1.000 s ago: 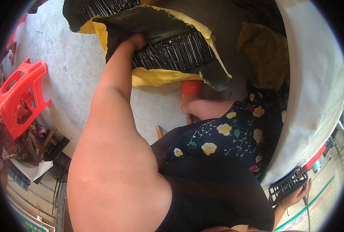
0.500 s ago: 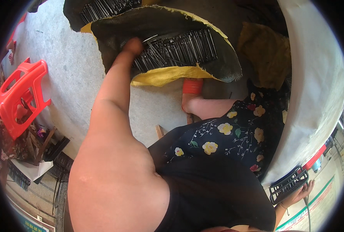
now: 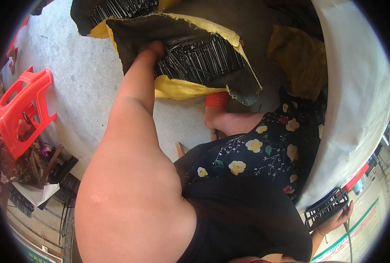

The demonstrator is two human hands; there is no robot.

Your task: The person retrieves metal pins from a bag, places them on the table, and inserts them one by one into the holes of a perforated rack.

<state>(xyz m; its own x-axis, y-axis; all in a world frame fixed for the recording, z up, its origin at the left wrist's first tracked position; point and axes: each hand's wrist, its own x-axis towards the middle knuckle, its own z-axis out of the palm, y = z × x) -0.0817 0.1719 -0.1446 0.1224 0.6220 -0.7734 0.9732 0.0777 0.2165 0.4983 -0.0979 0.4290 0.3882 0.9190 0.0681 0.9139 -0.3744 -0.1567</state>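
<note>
Thin glossy black rods (image 3: 210,59) lie packed side by side in a yellow woven sack (image 3: 177,88), dark-lined and frayed along its rim. Smooth concrete floor (image 3: 83,79) stretches leftward to a red plastic stool (image 3: 5,120). The right hand (image 3: 343,217) grasps a black slatted rack (image 3: 326,208). The left hand's (image 3: 158,49) fingers are hidden beside the rods; I cannot tell their grip.

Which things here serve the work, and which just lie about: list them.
Seemingly in use: left hand; dark-lined yellow woven sack; thin glossy black rods; right hand; black slotted basket.

Apparently lying about: red plastic stool; crumpled brownish-yellow cloth.
</note>
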